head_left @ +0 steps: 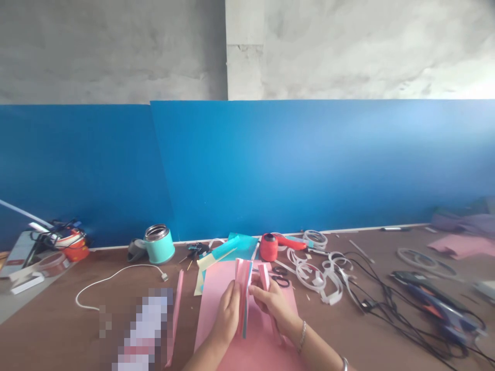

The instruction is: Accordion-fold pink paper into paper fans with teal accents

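My left hand (227, 315) is closed around a bundle of folded pink paper strips (243, 293), which stands nearly upright with a thin blue edge on its right side. In my right hand (276, 305) is a separate pink paper strip (264, 276), gripped between thumb and fingers close to the bundle. Both hands are above a large pink paper sheet (209, 309) on the brown table. Just beyond my right hand lie black-handled scissors (284, 282), partly hidden by it. A long narrow pink strip (177, 314) rests left of the sheet.
Behind the sheet are blue and cream paper (222, 252), a teal cup (159, 247) and a red hair dryer-like tool (268, 247). White coiled cables (311, 273) and a dark blue tool (436, 309) with black cords lie right. A white USB cable (116, 273) curves left. A blue partition (270, 165) stands behind.
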Available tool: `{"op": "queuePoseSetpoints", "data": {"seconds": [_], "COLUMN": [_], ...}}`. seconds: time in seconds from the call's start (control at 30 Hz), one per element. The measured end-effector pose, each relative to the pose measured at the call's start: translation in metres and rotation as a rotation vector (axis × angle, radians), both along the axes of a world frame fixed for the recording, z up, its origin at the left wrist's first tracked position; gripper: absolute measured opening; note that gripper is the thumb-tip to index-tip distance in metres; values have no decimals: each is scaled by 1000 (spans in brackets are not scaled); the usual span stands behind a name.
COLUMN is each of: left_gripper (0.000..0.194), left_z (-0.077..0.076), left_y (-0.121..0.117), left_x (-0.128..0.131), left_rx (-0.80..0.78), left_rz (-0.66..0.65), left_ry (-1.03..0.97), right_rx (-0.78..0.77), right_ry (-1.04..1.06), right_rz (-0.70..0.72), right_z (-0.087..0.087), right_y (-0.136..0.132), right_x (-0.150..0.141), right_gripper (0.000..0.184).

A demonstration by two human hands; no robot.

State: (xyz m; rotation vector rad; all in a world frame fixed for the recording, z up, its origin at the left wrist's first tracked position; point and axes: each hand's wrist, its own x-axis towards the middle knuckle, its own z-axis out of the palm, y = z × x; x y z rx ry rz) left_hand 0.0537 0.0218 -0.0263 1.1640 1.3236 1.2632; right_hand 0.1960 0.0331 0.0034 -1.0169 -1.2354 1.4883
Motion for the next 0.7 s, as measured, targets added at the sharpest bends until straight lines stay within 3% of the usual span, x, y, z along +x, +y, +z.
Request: {"op": "queuePoseSetpoints", "data": {"seconds": [0.07, 0.23, 0.33, 0.53, 0.7], "left_gripper": [54, 49, 47, 40, 47], "left_z": [6, 34, 42, 26, 19], "left_y": [-3, -13, -17, -13, -9], "left_x": [1, 7, 9, 7, 8], "left_rx": [27, 218, 242, 131, 6], "left_rz": [-75, -427, -506, -378, -270], "left_ry": [-18, -78, -112, -107, -93], "right_rx": [3, 19, 18, -13, -65], "right_ry": [-22, -26, -21, 13, 47], "right_rz": [5, 16, 4, -94, -135], "right_z": [-3, -7, -4, -5, -3], "right_y": [1, 2, 1, 2, 1], "right_x": [0, 1, 0, -1, 0], "right_gripper": [28, 25, 25, 30, 30]}}
